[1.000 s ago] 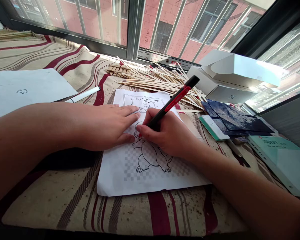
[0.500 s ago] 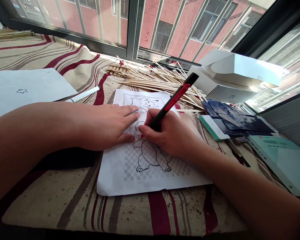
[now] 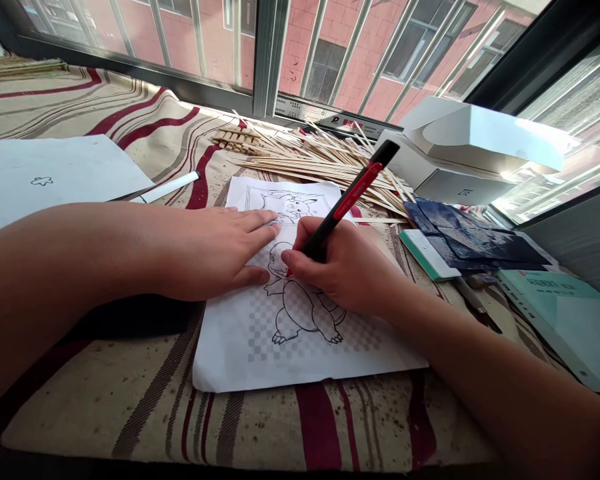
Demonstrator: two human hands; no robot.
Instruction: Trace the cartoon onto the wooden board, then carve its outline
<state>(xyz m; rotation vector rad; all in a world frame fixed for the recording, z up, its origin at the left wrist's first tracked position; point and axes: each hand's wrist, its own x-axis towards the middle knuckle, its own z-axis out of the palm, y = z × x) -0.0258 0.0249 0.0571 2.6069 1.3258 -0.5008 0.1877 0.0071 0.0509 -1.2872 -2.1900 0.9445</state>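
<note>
A black pen with a red grip section (image 3: 353, 193) is held in my right hand (image 3: 343, 267), fingers closed round its lower end. Its red tip rests at the head of a cartoon turtle drawing on a white paper sheet (image 3: 225, 353). My left hand (image 3: 230, 250) lies flat on the sheet's left side, fingers stretched towards the drawings and holding nothing. Above the turtle, the sheet carries a framed cartoon drawing (image 3: 297, 207), partly covered by my fingers. A pale checkered pattern shows around the turtle's legs.
Striped cloth (image 3: 150, 400) covers the table. Many thin wooden sticks (image 3: 305, 157) lie behind the sheet, near a white box (image 3: 460, 183). On the right are a dark blue packet (image 3: 480, 233) and a green book (image 3: 560, 313). A white marker (image 3: 170, 188) and another sheet (image 3: 80, 160) lie left.
My right hand and the pen have shifted slightly to the right along the turtle's head. My left hand stays in place on the sheet.
</note>
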